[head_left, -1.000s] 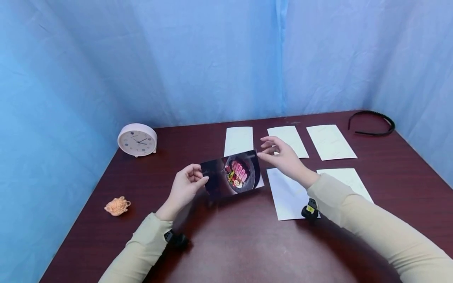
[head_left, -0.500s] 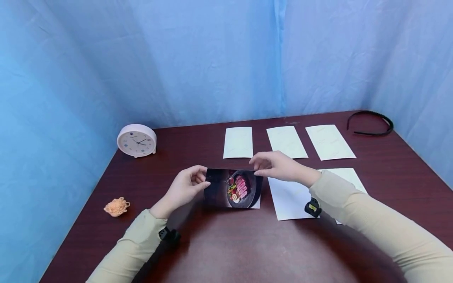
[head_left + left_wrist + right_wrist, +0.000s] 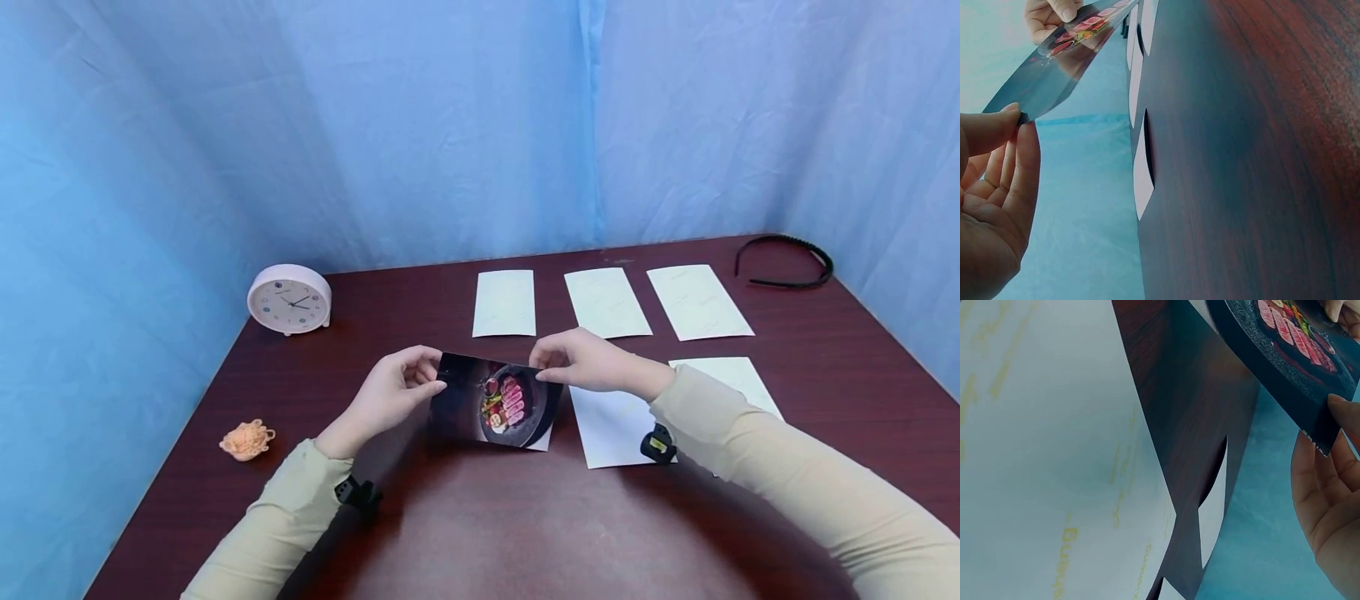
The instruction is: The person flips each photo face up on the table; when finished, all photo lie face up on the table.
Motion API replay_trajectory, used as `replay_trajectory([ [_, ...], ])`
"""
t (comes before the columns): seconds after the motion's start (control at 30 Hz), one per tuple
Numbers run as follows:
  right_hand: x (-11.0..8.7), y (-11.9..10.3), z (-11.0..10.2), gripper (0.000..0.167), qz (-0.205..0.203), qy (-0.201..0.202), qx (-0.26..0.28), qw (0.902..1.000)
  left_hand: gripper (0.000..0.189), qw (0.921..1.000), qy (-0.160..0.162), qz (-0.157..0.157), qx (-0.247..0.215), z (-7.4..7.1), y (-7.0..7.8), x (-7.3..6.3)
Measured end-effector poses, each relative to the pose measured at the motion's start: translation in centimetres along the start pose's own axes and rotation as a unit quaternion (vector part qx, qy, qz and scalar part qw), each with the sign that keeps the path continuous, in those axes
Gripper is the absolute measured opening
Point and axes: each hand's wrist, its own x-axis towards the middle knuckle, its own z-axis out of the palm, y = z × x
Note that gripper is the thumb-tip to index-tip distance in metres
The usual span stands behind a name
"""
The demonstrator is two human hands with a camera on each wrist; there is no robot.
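Note:
A glossy photo print [image 3: 512, 406] of sliced meat on a dark plate is held up between both hands. My left hand [image 3: 392, 398] pinches its left edge between thumb and fingers, as the left wrist view shows too. At its upper right corner, my right hand [image 3: 588, 361] pinches it, thumb on the picture side and fingers behind. The right wrist view shows that corner of the print [image 3: 1297, 369] in the grip, with small white wear marks along the tip. A white corner shows below the print's lower right.
Several white sheets lie on the dark wooden table [image 3: 480, 533], among them a back left sheet [image 3: 504, 304] and a sheet [image 3: 611, 425] under the right forearm. A round clock [image 3: 289, 302], an orange stringy bundle [image 3: 247, 439] and a black headband [image 3: 787, 285] stand around. Blue curtains [image 3: 450, 125] enclose the table.
The print has come lower and nearer the body, and its right end has dropped from tilted up to tilted slightly down. My right hand has moved down and left with it.

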Motion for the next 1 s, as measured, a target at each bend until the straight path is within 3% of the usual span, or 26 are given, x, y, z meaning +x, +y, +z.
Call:
replay_trajectory([
  [0.13, 0.1, -0.1, 0.1, 0.005, 0.005, 0.012, -0.001, 0.9999, 0.029, 0.9987, 0.028, -0.003, -0.043, -0.2, -0.2, 0.2],
  [0.27, 0.1, -0.2, 0.2, 0.008, 0.02, 0.034, 0.0, 0.9992, 0.033, 0.9922, 0.072, -0.012, -0.101, -0.5, -0.2, 0.4],
  [0.37, 0.2, -0.2, 0.3, 0.008, 0.037, 0.059, 0.011, 0.9975, 0.037, 0.9818, 0.116, -0.032, -0.147, -0.7, -0.1, 0.6],
  [0.5, 0.3, 0.1, 0.6, 0.009, 0.076, 0.098, 0.064, 0.9902, 0.038, 0.9615, 0.17, -0.074, -0.203, -0.6, -0.1, 0.8],
  [0.63, 0.3, 0.5, 1.3, 0.012, 0.119, 0.138, 0.142, 0.9728, 0.035, 0.9416, 0.191, -0.101, -0.258, 0.2, -0.1, 1.2],
  [0.8, 0.5, 0.5, 2.2, 0.015, 0.155, 0.174, 0.23, 0.9448, 0.036, 0.9172, 0.205, -0.105, -0.325, 1.6, 0.3, 1.4],
  [1.0, 0.8, -0.1, 2.9, 0.018, 0.181, 0.212, 0.327, 0.9029, 0.038, 0.8994, 0.221, -0.093, -0.365, 3.3, 1.0, 1.8],
])
